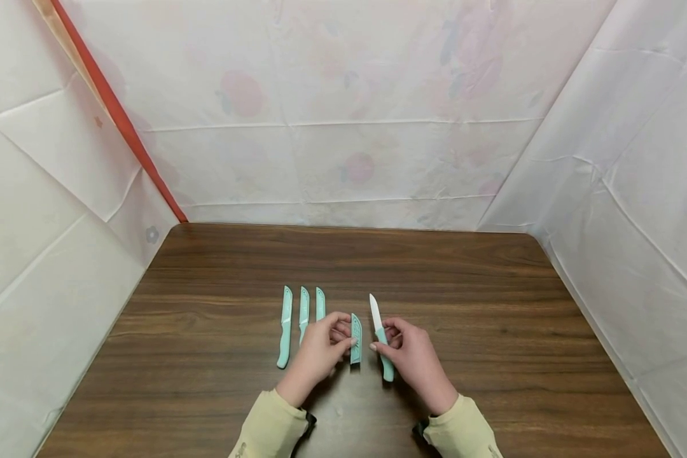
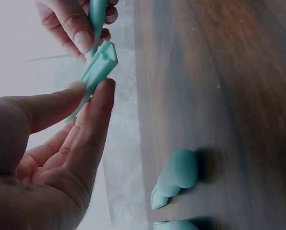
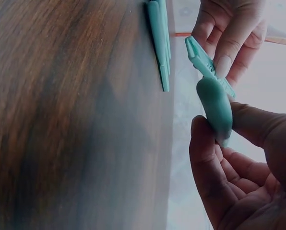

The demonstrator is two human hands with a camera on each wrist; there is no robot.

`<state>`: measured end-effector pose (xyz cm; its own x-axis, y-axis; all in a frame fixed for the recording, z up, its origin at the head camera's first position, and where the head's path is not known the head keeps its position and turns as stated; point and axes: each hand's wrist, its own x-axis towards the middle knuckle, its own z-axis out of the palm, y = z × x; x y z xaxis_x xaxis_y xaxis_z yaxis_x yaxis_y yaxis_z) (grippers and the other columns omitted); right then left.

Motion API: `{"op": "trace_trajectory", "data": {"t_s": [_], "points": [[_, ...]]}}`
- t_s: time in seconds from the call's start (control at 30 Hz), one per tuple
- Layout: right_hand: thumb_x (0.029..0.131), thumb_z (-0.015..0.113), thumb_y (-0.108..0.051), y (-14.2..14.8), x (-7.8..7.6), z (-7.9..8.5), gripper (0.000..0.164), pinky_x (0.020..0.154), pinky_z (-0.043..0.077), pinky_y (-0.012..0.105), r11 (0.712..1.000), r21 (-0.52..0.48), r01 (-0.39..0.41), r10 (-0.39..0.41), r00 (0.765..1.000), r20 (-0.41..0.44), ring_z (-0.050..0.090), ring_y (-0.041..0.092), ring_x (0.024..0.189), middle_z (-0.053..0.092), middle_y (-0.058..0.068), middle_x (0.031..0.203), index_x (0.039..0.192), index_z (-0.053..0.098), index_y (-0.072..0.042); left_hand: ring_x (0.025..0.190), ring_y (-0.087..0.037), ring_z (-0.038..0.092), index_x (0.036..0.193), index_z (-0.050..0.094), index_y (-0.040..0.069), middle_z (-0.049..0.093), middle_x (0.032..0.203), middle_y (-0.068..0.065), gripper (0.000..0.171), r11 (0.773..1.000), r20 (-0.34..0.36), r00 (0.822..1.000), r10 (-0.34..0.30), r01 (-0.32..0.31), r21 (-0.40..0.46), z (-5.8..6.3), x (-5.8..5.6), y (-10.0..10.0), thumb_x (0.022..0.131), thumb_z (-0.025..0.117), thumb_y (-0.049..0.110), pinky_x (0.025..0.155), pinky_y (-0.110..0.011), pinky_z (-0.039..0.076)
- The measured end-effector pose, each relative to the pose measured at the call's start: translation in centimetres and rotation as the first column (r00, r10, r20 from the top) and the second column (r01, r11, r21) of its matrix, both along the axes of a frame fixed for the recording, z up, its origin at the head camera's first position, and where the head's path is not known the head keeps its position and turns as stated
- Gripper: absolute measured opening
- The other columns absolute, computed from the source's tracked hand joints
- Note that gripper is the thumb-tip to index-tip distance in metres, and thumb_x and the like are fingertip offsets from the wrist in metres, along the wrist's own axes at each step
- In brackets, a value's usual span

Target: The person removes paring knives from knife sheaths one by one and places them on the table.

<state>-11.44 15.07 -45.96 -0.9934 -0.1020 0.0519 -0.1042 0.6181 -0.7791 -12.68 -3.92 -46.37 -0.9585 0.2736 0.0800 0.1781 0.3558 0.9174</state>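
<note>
My left hand (image 1: 320, 346) pinches a mint-green blade sheath (image 1: 356, 340) between thumb and fingers, its open end toward me. In my right hand (image 1: 413, 356) a small paring knife (image 1: 386, 356) is held by its mint handle, its white blade bare and pointing away from me. Sheath and knife are apart, side by side above the table. In the left wrist view the sheath's open end (image 2: 109, 52) shows. To the left lie three sheathed knives (image 1: 285, 337) in a row, the nearest one partly hidden behind my left hand.
The brown wooden table (image 1: 464, 280) spreads out around both hands. White patterned sheeting (image 1: 343, 127) hangs behind it and along both sides, with a red strip (image 1: 120, 114) at the back left.
</note>
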Motion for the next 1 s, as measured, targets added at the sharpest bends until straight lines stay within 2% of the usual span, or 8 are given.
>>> {"op": "trace_trajectory", "data": {"t_s": [0.2, 0.43, 0.67, 1.0], "points": [[0.073, 0.073, -0.021, -0.4, -0.7, -0.6, 0.029, 0.05, 0.045, 0.021, 1.0, 0.004, 0.018, -0.018, 1.0, 0.006, 0.054, 0.008, 0.059, 0.058, -0.004, 0.073, 0.097, 0.062, -0.008, 0.068, -0.016, 0.061, 0.109, 0.055, 0.002, 0.056, 0.085, -0.008, 0.033, 0.995, 0.111, 0.993, 0.026, -0.037, 0.091, -0.2, -0.6, -0.1, 0.078, 0.065, 0.001, 0.052, -0.03, 0.052], [0.076, 0.07, -0.02, -1.1, -1.6, -0.9, 0.029, 0.052, 0.044, 0.022, 1.0, 0.029, 0.009, -0.009, 1.0, 0.022, 0.053, 0.008, 0.06, 0.057, -0.003, 0.073, 0.099, 0.063, -0.004, 0.066, -0.016, 0.061, 0.107, 0.058, 0.002, 0.059, 0.081, -0.006, 0.031, 0.997, 0.087, 0.993, 0.074, -0.077, 0.032, -0.5, -1.5, -0.1, 0.078, 0.067, 0.003, 0.053, -0.028, 0.051], [0.077, 0.07, -0.021, -1.6, -2.4, -1.1, 0.031, 0.053, 0.044, 0.023, 0.999, 0.031, -0.024, 0.022, 0.998, 0.053, 0.053, 0.009, 0.061, 0.056, -0.003, 0.074, 0.101, 0.062, -0.004, 0.067, -0.02, 0.061, 0.106, 0.058, 0.0, 0.06, 0.083, -0.01, 0.03, 0.991, 0.15, 0.983, 0.109, -0.119, 0.056, -1.0, -2.3, -0.1, 0.078, 0.066, 0.0, 0.053, -0.029, 0.052], [0.074, 0.072, -0.02, -2.0, -3.5, -1.6, 0.028, 0.053, 0.044, 0.024, 1.0, 0.016, -0.021, 0.02, 0.997, 0.074, 0.051, 0.01, 0.059, 0.055, -0.003, 0.069, 0.095, 0.063, -0.004, 0.067, -0.018, 0.061, 0.105, 0.059, -0.001, 0.061, 0.08, -0.009, 0.028, 0.99, 0.194, 0.972, 0.135, -0.142, 0.023, -1.2, -3.0, 0.1, 0.077, 0.065, 0.0, 0.052, -0.029, 0.052]]}}
